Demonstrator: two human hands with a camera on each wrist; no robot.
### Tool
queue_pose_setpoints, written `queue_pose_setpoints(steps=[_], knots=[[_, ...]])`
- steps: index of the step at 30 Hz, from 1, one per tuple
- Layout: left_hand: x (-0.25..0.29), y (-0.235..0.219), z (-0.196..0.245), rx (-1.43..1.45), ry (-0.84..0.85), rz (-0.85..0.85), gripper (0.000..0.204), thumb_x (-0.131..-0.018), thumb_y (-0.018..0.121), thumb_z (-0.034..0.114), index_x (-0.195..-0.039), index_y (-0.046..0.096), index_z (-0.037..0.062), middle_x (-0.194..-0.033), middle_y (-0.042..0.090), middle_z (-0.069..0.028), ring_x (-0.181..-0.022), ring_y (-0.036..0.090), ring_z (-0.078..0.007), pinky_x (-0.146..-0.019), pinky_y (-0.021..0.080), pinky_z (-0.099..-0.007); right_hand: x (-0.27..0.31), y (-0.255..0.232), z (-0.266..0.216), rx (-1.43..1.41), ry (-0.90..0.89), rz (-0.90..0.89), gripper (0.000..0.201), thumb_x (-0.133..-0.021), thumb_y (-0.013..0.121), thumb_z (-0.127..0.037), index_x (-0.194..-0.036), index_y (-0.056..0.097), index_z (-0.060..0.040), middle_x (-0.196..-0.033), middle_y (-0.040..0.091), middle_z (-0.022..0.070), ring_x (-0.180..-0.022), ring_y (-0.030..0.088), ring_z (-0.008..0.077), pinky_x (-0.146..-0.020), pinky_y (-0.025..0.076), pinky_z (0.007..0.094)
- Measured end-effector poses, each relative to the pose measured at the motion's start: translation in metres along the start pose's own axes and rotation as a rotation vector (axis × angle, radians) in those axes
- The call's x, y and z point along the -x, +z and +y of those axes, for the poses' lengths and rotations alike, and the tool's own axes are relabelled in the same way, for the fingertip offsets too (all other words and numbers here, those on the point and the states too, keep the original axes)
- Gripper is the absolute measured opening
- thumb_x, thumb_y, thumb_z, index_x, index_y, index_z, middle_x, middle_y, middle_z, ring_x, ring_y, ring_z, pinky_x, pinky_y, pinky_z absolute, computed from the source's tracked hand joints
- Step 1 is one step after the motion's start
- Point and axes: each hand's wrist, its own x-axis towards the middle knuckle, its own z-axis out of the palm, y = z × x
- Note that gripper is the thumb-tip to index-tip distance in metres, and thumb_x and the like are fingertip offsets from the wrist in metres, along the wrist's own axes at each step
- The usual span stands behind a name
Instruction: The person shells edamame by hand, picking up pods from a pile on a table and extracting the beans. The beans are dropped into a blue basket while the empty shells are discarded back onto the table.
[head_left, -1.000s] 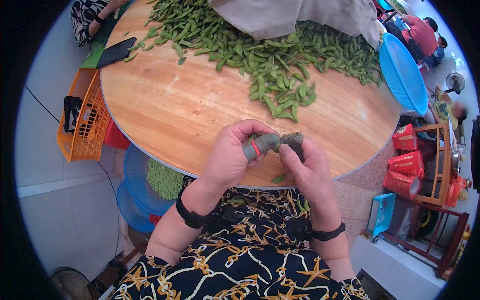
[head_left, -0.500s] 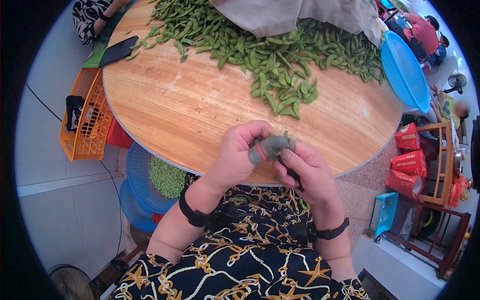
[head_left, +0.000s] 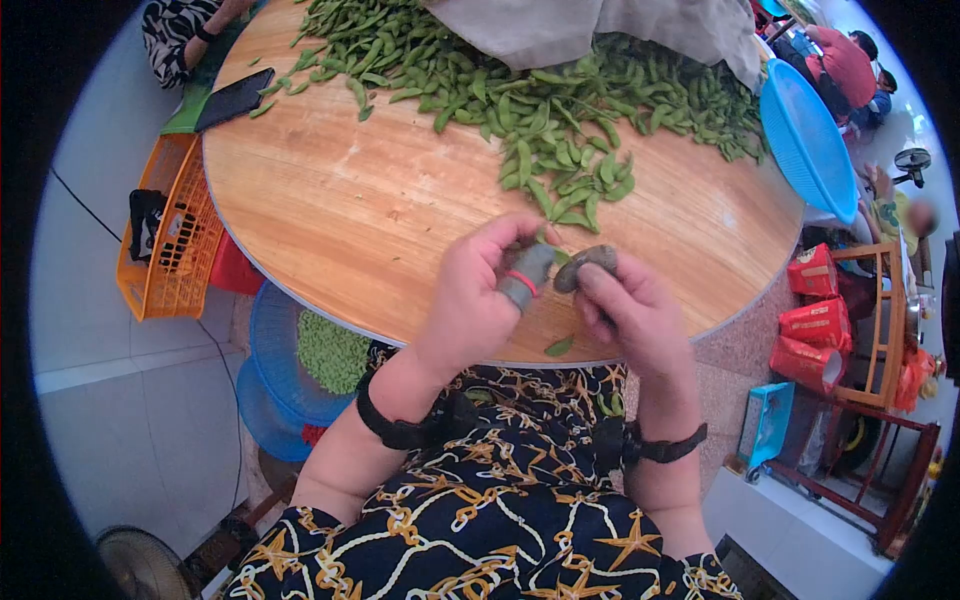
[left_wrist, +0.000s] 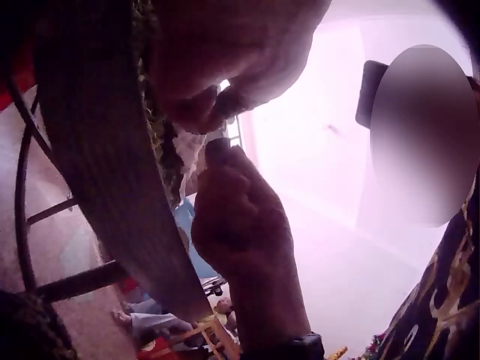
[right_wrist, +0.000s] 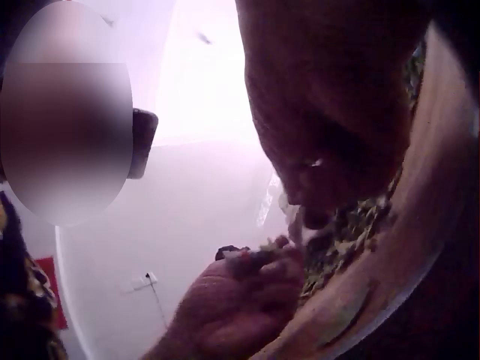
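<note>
Both hands pinch a pod above the table's near edge.

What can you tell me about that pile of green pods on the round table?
The pile of green pods is a loose heap of flat, curved bean pods that look like edamame, spread across the far half of the round wooden table. A grey-beige cloth lies over its far edge. A few stray pods trail toward the dark phone at the left. The nearest pods lie just beyond the left hand and right hand, which do not touch the heap.
</note>
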Motion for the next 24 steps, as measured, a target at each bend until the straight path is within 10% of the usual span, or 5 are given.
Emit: queue_pose_setpoints(steps=[5, 9, 13, 16, 24], knots=[[0.0, -0.021, -0.006, -0.007, -0.131, -0.141, 0.023, -0.08, 0.047, -0.002, -0.1, 0.057, 0.0021, -0.082, 0.057, -0.0003, -0.069, 0.05, -0.0051, -0.062, 0.042, -0.0187, -0.017, -0.006, -0.009, 1.246, -0.38, 0.512, 0.02, -0.079, 0.062, -0.017, -0.088, 0.056, -0.0001, -0.068, 0.059, 0.01, -0.058, 0.058, 0.024, -0.055, 0.046, 0.0334], [0.009, -0.01, -0.001, -0.24, -0.182, -0.398, 0.021, -0.082, 0.048, -0.001, -0.1, 0.059, 0.0024, -0.081, 0.058, 0.0006, -0.069, 0.051, -0.0057, -0.063, 0.043, -0.0203, -0.028, -0.009, 0.01, 1.386, -0.482, 0.555, 0.017, -0.077, 0.063, -0.016, -0.083, 0.058, -0.001, -0.062, 0.058, 0.0168, -0.057, 0.058, 0.0307, -0.054, 0.045, 0.0371], [0.005, -0.007, -0.003, -0.166, -0.144, -0.121, 0.021, -0.079, 0.057, 0.002, -0.1, 0.058, 0.0013, -0.076, 0.055, 0.0003, -0.068, 0.047, -0.0061, -0.063, 0.042, -0.0213, -0.024, -0.017, 0.014, 1.027, -0.55, 0.524, 0.015, -0.078, 0.063, -0.016, -0.078, 0.059, -0.0022, -0.056, 0.057, 0.0102, -0.047, 0.054, 0.0231, -0.047, 0.043, 0.0322], [0.001, -0.005, -0.002, -0.197, -0.029, 0.005, 0.024, -0.08, 0.061, 0.007, -0.104, 0.057, 0.003, -0.076, 0.051, 0.0025, -0.067, 0.045, -0.005, -0.062, 0.041, -0.0204, -0.013, -0.013, -0.001, 0.487, -0.141, 0.401, 0.015, -0.079, 0.063, -0.016, -0.074, 0.059, -0.0031, -0.054, 0.053, 0.0007, -0.043, 0.047, 0.01, -0.041, 0.036, 0.0238], [-0.011, -0.001, -0.006, -0.016, -0.075, -0.14, 0.026, -0.083, 0.058, 0.007, -0.109, 0.054, 0.0044, -0.08, 0.052, 0.0029, -0.07, 0.045, -0.0033, -0.06, 0.037, -0.0155, -0.005, -0.015, -0.002, 0.172, 0.006, 0.131, 0.015, -0.081, 0.062, -0.017, -0.078, 0.058, -0.0027, -0.055, 0.048, -0.0046, -0.044, 0.04, 0.0029, -0.04, 0.03, 0.0181]])
